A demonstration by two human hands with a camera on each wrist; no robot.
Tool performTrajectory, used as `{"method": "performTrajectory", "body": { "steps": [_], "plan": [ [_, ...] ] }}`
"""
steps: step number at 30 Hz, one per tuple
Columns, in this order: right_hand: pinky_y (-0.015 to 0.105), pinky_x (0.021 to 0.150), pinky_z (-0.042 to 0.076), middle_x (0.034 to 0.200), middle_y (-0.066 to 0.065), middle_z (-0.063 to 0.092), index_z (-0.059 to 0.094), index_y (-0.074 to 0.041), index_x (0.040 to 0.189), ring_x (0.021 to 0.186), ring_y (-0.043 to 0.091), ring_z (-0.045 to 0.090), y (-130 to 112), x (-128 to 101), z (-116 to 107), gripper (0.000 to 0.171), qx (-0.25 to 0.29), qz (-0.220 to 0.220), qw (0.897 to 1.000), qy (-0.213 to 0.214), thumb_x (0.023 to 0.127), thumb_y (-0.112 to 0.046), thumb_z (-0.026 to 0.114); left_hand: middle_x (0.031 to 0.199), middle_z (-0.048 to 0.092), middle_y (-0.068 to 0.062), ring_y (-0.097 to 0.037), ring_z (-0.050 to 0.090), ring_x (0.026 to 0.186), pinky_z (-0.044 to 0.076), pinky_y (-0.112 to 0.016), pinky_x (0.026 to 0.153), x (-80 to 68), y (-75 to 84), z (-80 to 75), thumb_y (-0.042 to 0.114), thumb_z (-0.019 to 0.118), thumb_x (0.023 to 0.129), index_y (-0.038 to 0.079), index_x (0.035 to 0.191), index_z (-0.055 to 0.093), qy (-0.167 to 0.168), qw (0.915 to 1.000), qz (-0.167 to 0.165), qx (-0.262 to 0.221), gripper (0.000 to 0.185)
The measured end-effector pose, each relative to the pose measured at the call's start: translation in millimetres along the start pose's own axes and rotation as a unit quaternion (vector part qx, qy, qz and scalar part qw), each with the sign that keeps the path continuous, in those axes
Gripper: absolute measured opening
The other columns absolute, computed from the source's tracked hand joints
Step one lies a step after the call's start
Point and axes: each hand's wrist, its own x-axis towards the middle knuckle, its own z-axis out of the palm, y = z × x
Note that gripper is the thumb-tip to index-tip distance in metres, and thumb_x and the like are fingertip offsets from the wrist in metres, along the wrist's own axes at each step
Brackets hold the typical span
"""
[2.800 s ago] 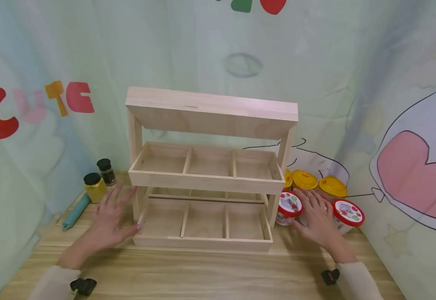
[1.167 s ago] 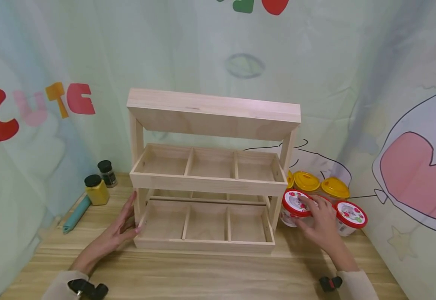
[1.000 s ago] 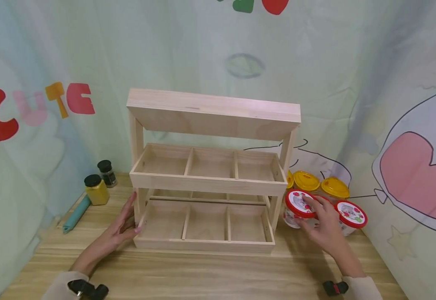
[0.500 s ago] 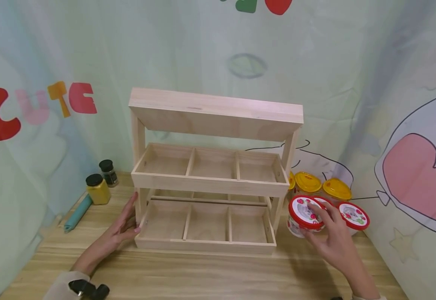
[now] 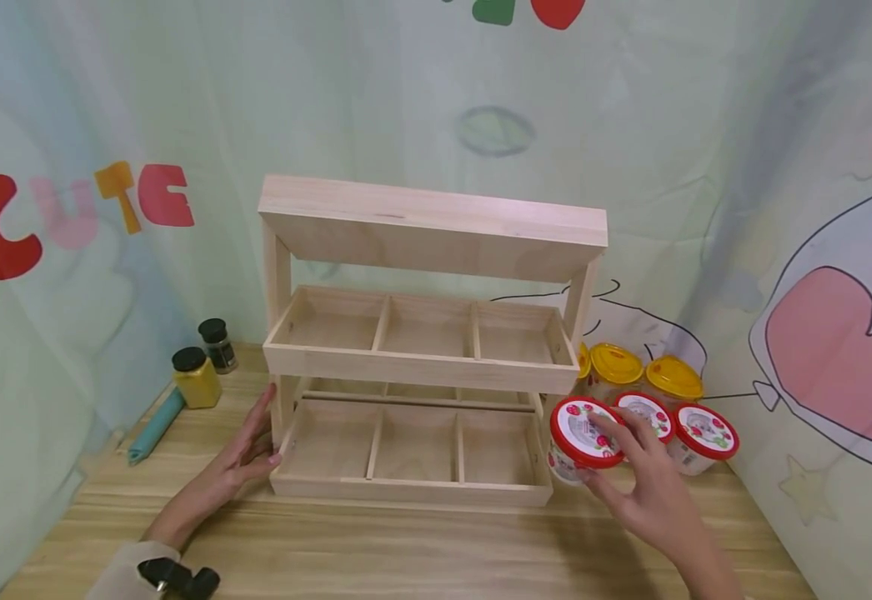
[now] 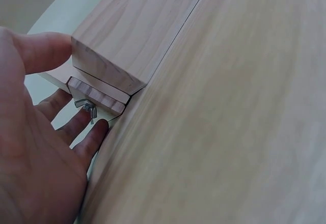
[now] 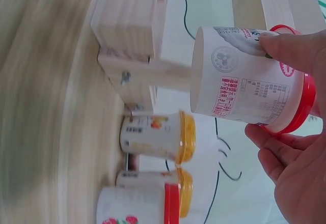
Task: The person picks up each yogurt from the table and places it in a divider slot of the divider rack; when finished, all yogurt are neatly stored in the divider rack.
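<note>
We saw the red-lidded cup [image 5: 582, 432] had moved left toward the wooden rack [image 5: 421, 375], gripped by our right hand [image 5: 642, 483]; our left hand [image 5: 237, 462] rested flat, fingers straight, against the rack.

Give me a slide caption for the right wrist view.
Right hand holds a red-lidded cup off the table beside the wooden rack; yellow-lidded cups stand behind.

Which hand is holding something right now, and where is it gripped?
The right hand grips a red-lidded cup around its lid rim, lifted off the table. The left hand only rests open against the wooden rack.
</note>
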Motion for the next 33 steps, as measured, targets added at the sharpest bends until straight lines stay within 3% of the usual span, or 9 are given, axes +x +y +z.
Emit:
{"method": "performTrajectory", "body": {
  "steps": [5, 13, 22, 33],
  "plan": [
    [0.070, 0.094, 0.058, 0.158, 0.019, 0.050, 0.056, -0.030, 0.153, 0.136, 0.048, 0.054, -9.0, 2.6, 9.8, 0.082, 0.029, -0.008, 0.999, -0.016, 0.082, -0.019, 0.094, 0.167, 0.013, -0.047, -0.066, 0.037, 0.141, 0.047, -0.014, 0.100, -0.7, -0.9, 0.0, 0.003, 0.061, 0.104, 0.027, 0.173, -0.012, 0.005, 0.9999, 0.008, 0.014, 0.103],
    [0.072, 0.097, 0.056, 0.157, 0.017, 0.052, 0.056, -0.031, 0.154, 0.135, 0.043, 0.055, -16.0, 12.4, 26.5, 0.082, 0.051, -0.040, 0.998, -0.013, 0.082, -0.020, 0.093, 0.168, 0.011, -0.048, -0.076, 0.030, 0.142, 0.046, -0.014, 0.099, -0.4, 0.9, 0.1, 0.004, 0.059, 0.105, 0.027, 0.173, -0.013, 0.002, 1.0000, 0.003, -0.001, 0.102],
    [0.060, 0.096, 0.062, 0.158, 0.013, 0.051, 0.055, -0.030, 0.156, 0.131, 0.034, 0.062, -25.5, 26.5, 44.4, 0.085, 0.075, -0.097, 0.992, -0.021, 0.081, -0.020, 0.094, 0.168, 0.009, -0.048, -0.078, 0.029, 0.143, 0.046, -0.015, 0.098, -0.9, -0.8, -0.1, 0.004, 0.059, 0.105, 0.028, 0.173, -0.013, 0.003, 1.0000, 0.002, -0.005, 0.102],
    [0.048, 0.098, 0.063, 0.156, 0.008, 0.054, 0.056, -0.029, 0.155, 0.131, 0.026, 0.062, -47.1, 43.4, 69.8, 0.083, 0.107, -0.132, 0.985, -0.027, 0.082, -0.023, 0.093, 0.171, 0.014, -0.042, -0.070, 0.029, 0.146, 0.042, -0.010, 0.103, -2.3, 0.1, 0.2, 0.005, 0.061, 0.105, 0.028, 0.174, -0.009, 0.011, 0.9999, 0.002, 0.009, 0.101]
  ]
}}
